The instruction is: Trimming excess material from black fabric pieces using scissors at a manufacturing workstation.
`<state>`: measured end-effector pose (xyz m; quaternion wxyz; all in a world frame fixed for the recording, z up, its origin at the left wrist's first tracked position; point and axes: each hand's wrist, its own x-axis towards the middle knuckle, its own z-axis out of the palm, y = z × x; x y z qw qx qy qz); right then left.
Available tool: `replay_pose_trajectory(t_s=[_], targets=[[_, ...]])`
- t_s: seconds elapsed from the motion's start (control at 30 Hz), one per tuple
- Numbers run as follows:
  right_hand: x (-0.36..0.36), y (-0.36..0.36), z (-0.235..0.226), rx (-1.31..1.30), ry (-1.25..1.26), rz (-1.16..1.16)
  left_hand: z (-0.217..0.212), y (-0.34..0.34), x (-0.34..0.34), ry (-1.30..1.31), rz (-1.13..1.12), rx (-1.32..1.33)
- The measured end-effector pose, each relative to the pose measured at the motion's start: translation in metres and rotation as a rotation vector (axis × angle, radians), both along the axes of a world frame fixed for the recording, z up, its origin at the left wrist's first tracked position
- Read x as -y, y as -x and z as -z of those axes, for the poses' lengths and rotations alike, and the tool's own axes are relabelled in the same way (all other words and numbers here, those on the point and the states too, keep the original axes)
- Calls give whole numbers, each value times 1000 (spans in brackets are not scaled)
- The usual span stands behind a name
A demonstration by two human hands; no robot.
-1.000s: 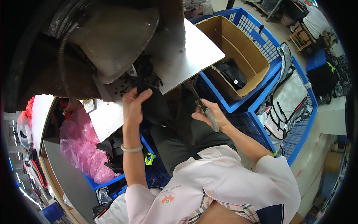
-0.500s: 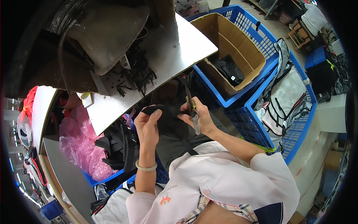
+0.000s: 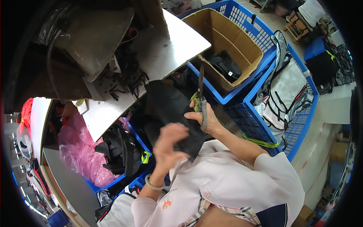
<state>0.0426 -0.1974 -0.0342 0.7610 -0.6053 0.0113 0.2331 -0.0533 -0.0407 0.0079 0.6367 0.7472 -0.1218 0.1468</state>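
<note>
My right hand [image 3: 208,120] is closed around a pair of scissors [image 3: 201,89] with dark blades pointing up and away and handles wrapped in grey and yellow-green. Its thumb also lies against the edge of a long black fabric piece [image 3: 172,104], which hangs slantwise in front of my body. Whether the thumb pinches that fabric I cannot tell. My left hand [image 3: 169,145] is over the lower left part of the black piece, its fingers smeared by motion. A pale bangle [image 3: 154,183] circles my left wrist.
A white worktable [image 3: 159,53] with black scraps [image 3: 130,81] lies ahead. To the right, a blue basket [image 3: 261,36] holds a cardboard box [image 3: 242,36]; beside it another blue basket [image 3: 261,130] holds grey-white bags [image 3: 287,90]. Pink plastic [image 3: 81,151] and black pieces [image 3: 123,151] lie at left.
The scissors have swung from pointing down to pointing up in my right hand. My left hand has come down toward my body, and the black piece now shows spread out at length.
</note>
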Motion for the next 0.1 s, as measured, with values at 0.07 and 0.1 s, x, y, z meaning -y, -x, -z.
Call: replay_pose_trajectory(t_s=[0.07, 0.1], targets=[[2, 2, -2, 71, 72, -41, 14, -9, -31, 330, -370, -132], [2, 1, -3, 150, 146, -81, 18, -20, -42, 301, -464, -205]])
